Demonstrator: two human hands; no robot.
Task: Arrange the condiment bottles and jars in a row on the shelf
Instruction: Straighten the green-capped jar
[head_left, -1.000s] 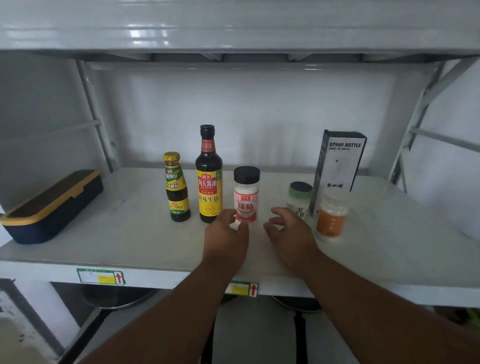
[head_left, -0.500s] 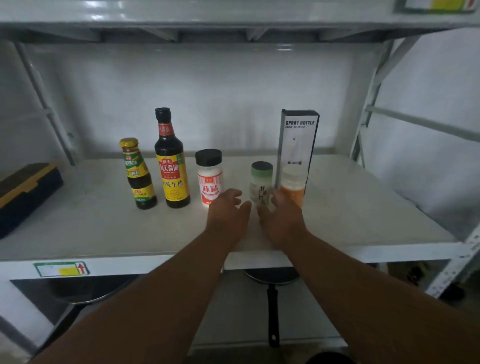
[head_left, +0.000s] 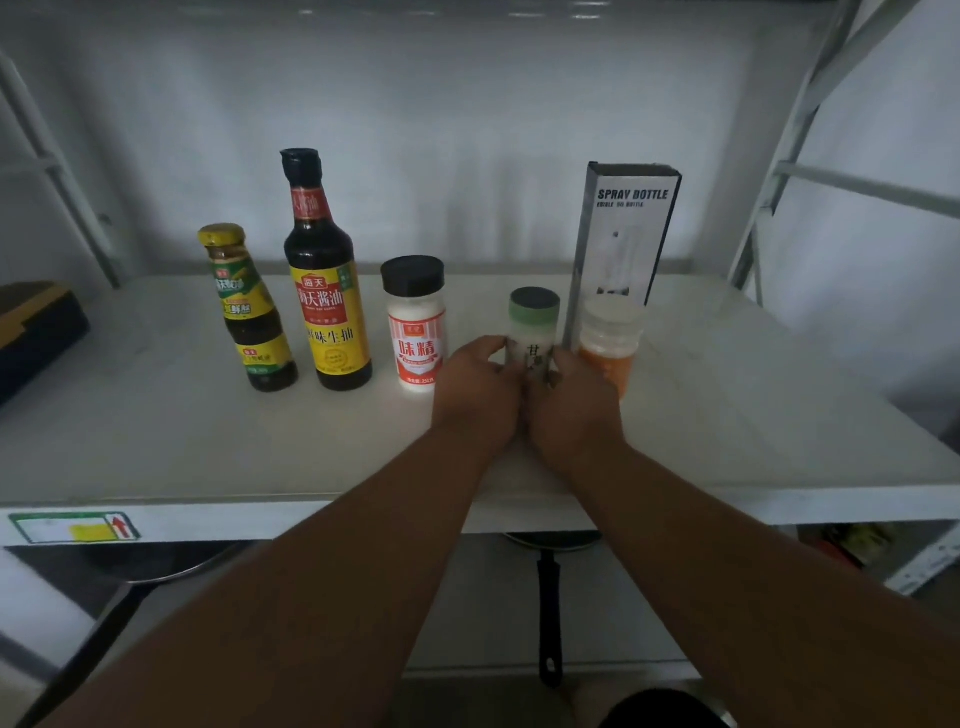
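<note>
Left hand and right hand clamp green-lid jar from 9 and 3 o'clock, likely to align it with the row

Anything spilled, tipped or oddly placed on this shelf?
Nothing spilled or tipped. The tall black-and-white spray bottle box stands behind the clear jar of orange powder, breaking the row. Left hand and right hand cup the small green-lidded jar.

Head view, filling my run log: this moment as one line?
left hand + right hand: cupping green-lidded jar | jar: upright on shelf | row: unfinished
</note>
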